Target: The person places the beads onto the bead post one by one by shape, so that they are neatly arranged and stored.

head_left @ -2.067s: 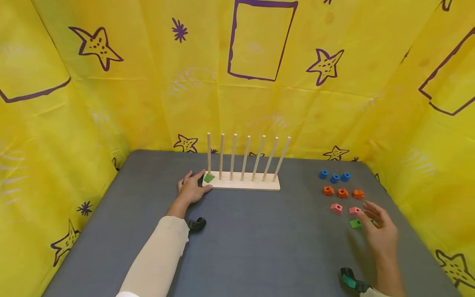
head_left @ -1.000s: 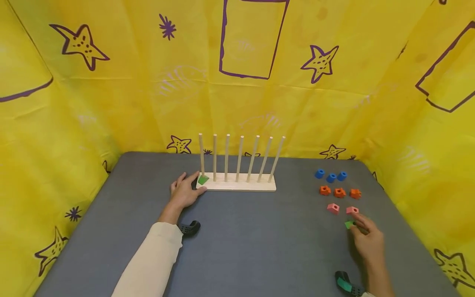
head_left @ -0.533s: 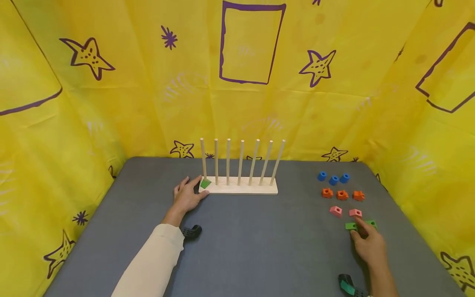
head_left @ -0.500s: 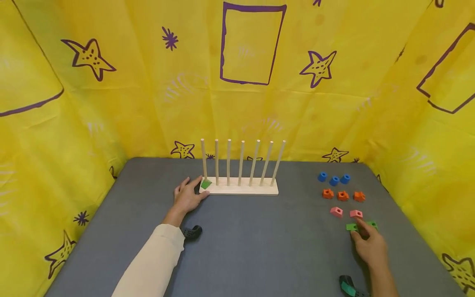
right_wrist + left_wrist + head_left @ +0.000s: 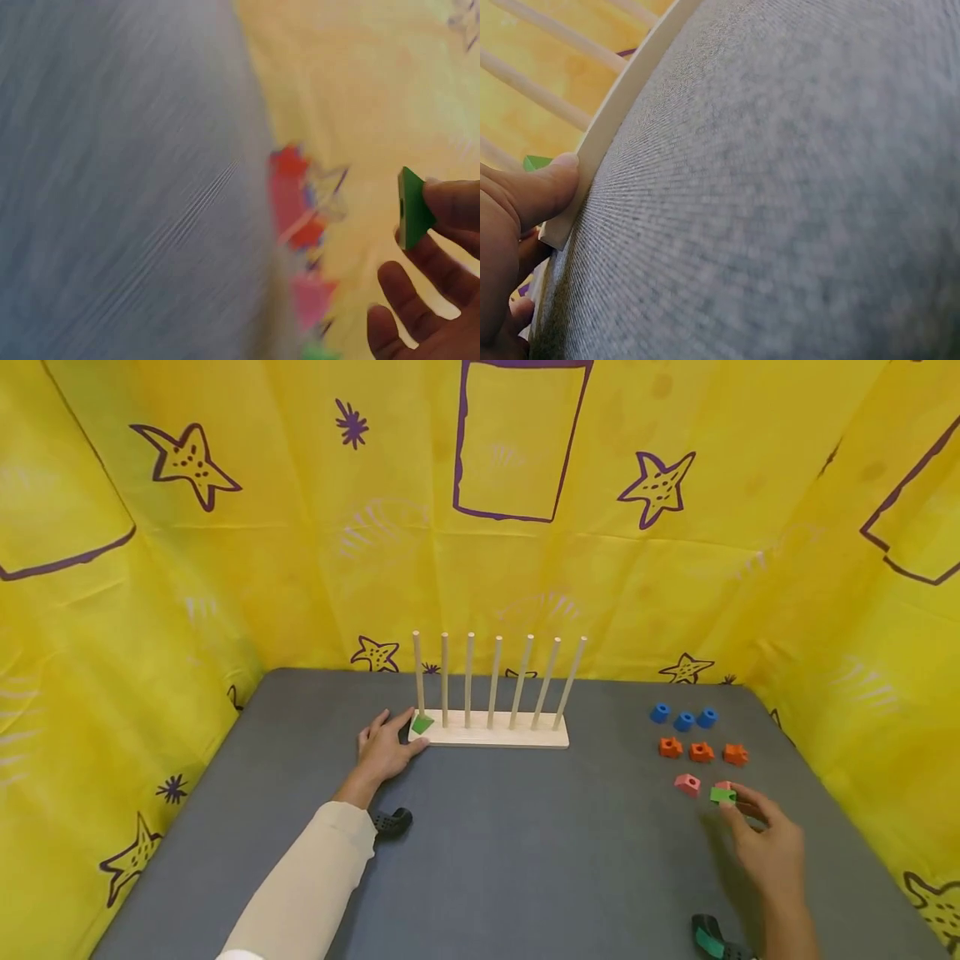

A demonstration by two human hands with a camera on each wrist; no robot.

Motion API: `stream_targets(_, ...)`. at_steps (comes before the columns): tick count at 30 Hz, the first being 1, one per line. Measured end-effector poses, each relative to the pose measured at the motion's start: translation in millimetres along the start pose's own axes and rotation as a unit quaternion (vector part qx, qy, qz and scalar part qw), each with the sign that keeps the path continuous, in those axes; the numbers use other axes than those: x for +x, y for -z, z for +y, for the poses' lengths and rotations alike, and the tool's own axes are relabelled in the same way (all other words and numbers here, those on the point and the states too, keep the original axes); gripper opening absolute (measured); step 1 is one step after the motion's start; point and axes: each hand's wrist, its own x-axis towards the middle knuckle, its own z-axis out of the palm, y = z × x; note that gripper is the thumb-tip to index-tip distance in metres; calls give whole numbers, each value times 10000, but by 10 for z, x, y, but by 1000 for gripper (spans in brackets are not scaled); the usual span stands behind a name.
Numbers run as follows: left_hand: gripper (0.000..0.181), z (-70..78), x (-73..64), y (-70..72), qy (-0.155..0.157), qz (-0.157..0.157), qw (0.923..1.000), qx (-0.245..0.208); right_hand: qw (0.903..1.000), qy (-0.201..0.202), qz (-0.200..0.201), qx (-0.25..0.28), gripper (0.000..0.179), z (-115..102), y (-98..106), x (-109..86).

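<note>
My right hand [image 5: 768, 852] pinches a small green block [image 5: 722, 796] between thumb and fingertips. In the right wrist view this green block [image 5: 413, 208] shows angled sides and a hole, held up off the table. Across the table, my left hand [image 5: 384, 752] grips the left end of a wooden peg rack [image 5: 495, 737], thumb at its front edge. Several upright dowels stand on the rack. Another green block [image 5: 423, 724] sits at the foot of its leftmost dowel. A further green block [image 5: 320, 351] lies under the right hand, hidden in the head view.
Two pink blocks lie by the right hand, one pink block [image 5: 687, 785] left of the other, which is partly hidden. Beyond them are three orange blocks [image 5: 701, 752] and three blue cylinders [image 5: 683, 721]. Yellow patterned cloth [image 5: 510, 585] encloses the grey table [image 5: 525, 843].
The right hand came down to the two green blocks on the table, took hold of one and lifted it. The left hand kept its hold on the rack's end.
</note>
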Motion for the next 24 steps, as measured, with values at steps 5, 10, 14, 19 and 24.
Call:
stream_targets(5,72,11,7,27,-24,-51,10000,26,9975,254,148,649,34,-388,68,20)
stream_targets(10,72,20,7,32,19,-100,9999,20,9919,612,-134,1103,35,-727,78,0)
stream_targets(14,72,29,21,11,41,-133,9999,8,9860,1038,-334,1261,34,-949,33,-2)
stream_targets(19,72,31,21,6,131,-99,9999,5,9716,1690,-644,1524,33,-1203,-43,41)
stream_targets(24,73,38,8,14,160,-90,9998,-27,9599,2117,-823,1645,33,-1466,-98,68)
